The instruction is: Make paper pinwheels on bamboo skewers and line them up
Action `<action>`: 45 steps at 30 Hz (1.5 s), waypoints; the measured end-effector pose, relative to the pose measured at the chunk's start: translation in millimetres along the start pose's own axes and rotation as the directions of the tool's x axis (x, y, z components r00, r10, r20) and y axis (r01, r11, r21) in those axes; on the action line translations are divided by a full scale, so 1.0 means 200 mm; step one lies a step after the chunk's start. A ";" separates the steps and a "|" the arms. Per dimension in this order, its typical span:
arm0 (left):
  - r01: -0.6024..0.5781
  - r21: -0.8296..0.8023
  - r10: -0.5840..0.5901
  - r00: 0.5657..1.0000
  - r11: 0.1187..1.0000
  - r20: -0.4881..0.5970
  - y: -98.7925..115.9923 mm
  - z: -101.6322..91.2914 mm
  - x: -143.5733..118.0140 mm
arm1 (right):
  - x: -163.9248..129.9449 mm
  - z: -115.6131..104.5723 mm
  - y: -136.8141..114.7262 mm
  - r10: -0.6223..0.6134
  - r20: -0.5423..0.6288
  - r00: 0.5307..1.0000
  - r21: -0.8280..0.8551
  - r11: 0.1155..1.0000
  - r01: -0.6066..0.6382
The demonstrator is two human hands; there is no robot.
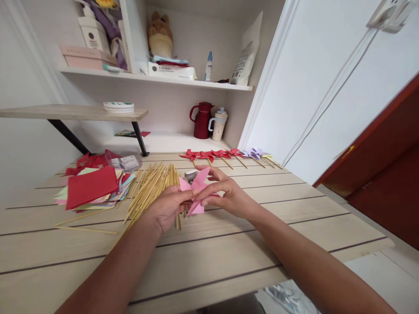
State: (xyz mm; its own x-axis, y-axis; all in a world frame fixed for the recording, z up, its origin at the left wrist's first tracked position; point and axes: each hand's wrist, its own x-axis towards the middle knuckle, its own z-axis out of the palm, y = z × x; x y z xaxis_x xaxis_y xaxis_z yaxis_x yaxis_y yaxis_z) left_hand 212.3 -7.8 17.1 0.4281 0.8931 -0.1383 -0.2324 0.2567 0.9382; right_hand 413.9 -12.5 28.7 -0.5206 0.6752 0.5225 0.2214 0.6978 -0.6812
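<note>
Both hands meet at mid-frame over the wooden table (229, 244): the left hand (165, 208) and right hand (225, 194) each pinch the pink paper pinwheel (196, 192). Just left lies a bundle of bamboo sticks (149, 187), then stacked coloured paper (91, 187). Farther back, finished pinwheels (229, 155) line the table's far edge.

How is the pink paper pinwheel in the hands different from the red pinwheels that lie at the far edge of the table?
The pink pinwheel is held above the table between the left hand and the right hand; the red pinwheels lie flat in a row. The pink pinwheel shows no stick, while the red pinwheels each have a wooden stick attached. The pink one is alone; the red ones are several. Both are folded coloured paper.
</note>
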 end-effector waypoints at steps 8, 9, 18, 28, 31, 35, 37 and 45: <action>-0.003 0.015 0.004 0.998 1.000 -0.063 0.00 -0.01 0.01 | -0.01 0.01 0.00 0.077 -0.057 0.995 -0.022 0.997 -0.079; -0.005 0.014 0.006 0.998 1.000 -0.065 0.00 -0.01 0.01 | -0.01 0.01 0.00 0.083 -0.075 0.994 -0.015 0.996 -0.084; -0.033 0.019 0.034 0.994 0.999 -0.104 -0.01 0.02 0.00 | 0.01 0.03 0.02 0.092 -0.114 0.989 0.037 0.995 -0.089; -0.017 -0.008 0.016 0.999 1.000 -0.050 0.00 0.03 0.00 | 0.00 0.04 0.00 0.087 -0.026 0.996 0.053 0.995 -0.085; -0.017 -0.033 0.015 0.998 0.999 -0.056 0.00 0.02 0.00 | 0.00 0.01 0.00 0.069 -0.008 0.998 0.047 0.997 -0.068; -0.001 -0.035 -0.001 0.998 0.999 -0.066 -0.02 0.01 0.00 | 0.00 0.00 0.01 0.067 0.000 0.998 0.016 0.998 -0.067; -0.002 -0.034 -0.001 0.997 0.999 -0.078 -0.02 0.01 0.01 | 0.00 0.01 0.01 0.076 -0.009 0.997 0.002 0.997 -0.076; -0.015 -0.048 0.008 0.990 0.999 -0.140 0.00 0.03 0.01 | 0.00 0.02 0.02 0.093 -0.158 0.983 -0.052 0.993 -0.103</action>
State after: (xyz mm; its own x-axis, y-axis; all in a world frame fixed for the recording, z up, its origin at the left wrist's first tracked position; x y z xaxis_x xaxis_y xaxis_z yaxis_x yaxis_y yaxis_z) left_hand 218.5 -8.5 18.0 0.2998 0.9381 -0.1737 -0.2805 0.2607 0.9238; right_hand 411.9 -10.3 24.8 -0.3608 0.7666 0.5312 0.3161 0.6363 -0.7037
